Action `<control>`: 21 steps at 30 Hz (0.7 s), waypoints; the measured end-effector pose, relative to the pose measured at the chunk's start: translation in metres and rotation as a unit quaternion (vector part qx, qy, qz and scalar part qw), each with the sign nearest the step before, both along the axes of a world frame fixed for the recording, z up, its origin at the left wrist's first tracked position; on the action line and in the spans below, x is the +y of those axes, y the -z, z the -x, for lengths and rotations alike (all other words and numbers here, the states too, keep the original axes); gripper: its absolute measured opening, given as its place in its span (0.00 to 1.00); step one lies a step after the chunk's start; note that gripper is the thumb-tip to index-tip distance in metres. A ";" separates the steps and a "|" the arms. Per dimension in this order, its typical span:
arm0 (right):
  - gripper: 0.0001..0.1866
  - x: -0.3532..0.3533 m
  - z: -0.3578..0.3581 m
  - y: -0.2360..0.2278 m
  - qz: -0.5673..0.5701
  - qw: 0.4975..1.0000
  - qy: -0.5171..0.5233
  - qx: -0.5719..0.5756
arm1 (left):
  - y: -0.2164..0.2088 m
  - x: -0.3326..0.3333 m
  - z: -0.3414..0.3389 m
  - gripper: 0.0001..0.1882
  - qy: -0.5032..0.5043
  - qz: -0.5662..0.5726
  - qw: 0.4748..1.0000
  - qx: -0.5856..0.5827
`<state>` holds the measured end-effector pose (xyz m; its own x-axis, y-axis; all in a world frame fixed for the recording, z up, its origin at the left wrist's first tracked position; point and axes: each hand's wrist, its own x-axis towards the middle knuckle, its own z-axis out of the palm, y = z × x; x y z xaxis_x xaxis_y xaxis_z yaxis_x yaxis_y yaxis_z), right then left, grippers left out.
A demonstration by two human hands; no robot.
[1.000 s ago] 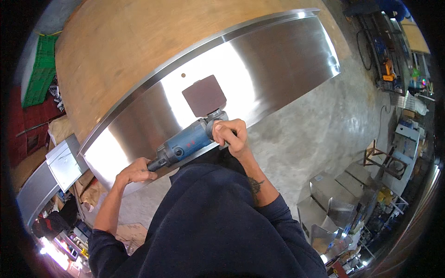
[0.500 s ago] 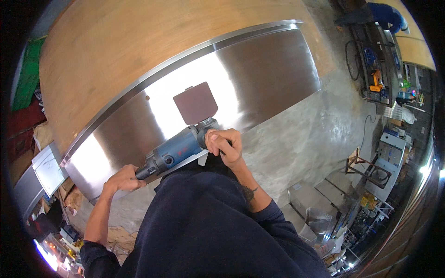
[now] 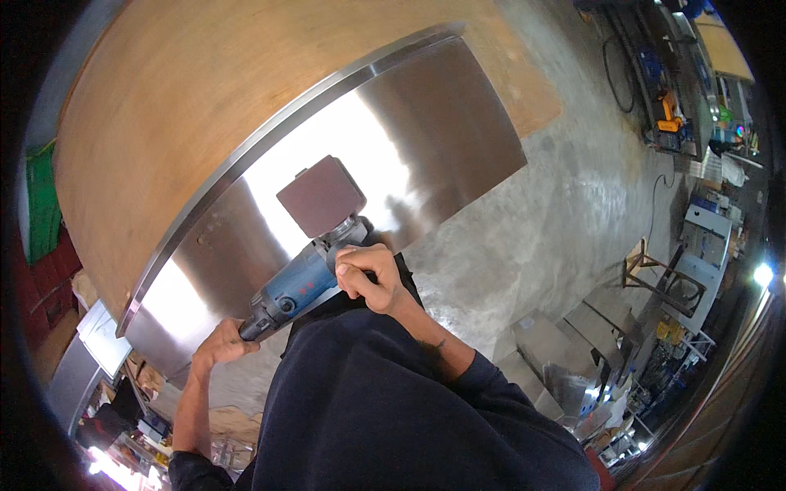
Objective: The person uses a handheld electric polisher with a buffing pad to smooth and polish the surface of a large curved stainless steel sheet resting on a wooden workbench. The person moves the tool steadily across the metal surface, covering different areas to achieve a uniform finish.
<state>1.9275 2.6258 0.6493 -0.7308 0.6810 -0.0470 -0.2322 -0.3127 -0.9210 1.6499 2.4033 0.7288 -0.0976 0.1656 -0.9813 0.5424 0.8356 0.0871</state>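
A blue power sander (image 3: 296, 286) lies slantwise in front of my body. My left hand (image 3: 223, 344) is wrapped round its dark rear end. My right hand (image 3: 370, 277) grips it near the head, on a dark front handle that the fingers largely hide. At its far end sits a wide reddish-brown abrasive piece (image 3: 321, 198), over a long brushed-metal sheet (image 3: 446, 106). Whether abrasive and metal touch cannot be told from above. A raised lip (image 3: 270, 124) runs along the sheet's far edge, and bright reflections cover its middle.
The sheet rests on a pale wooden board (image 3: 180, 106). Bare concrete floor (image 3: 573, 204) spreads to the right. Further right stand a rusty metal frame (image 3: 663, 282), stacked metal panels (image 3: 565, 352) and a bench with an orange tool (image 3: 669, 113). A green object (image 3: 41, 200) is at far left.
The whole view has turned and shifted, so the sheet appears further left. The sander sits a little lower and further left in the picture, both hands still on it.
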 end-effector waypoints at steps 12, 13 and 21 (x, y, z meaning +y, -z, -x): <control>0.21 0.106 -0.060 0.019 0.034 0.999 0.038 0.012 | 0.011 0.124 -0.053 0.19 0.018 -0.007 1.000 -0.011; 0.20 0.115 -0.065 0.024 0.028 0.998 0.043 0.021 | 0.012 0.137 -0.058 0.20 0.019 -0.007 1.000 -0.011; 0.21 0.198 -0.109 0.029 0.014 0.995 0.089 0.035 | 0.039 0.209 -0.097 0.22 0.043 -0.038 0.998 -0.033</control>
<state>2.0363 2.8233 0.6200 -0.6005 0.7993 -0.0220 -0.3490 -0.2868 -0.8922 1.7465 2.6126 0.6895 -0.0146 0.2443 -0.9696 0.6032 0.7755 0.1863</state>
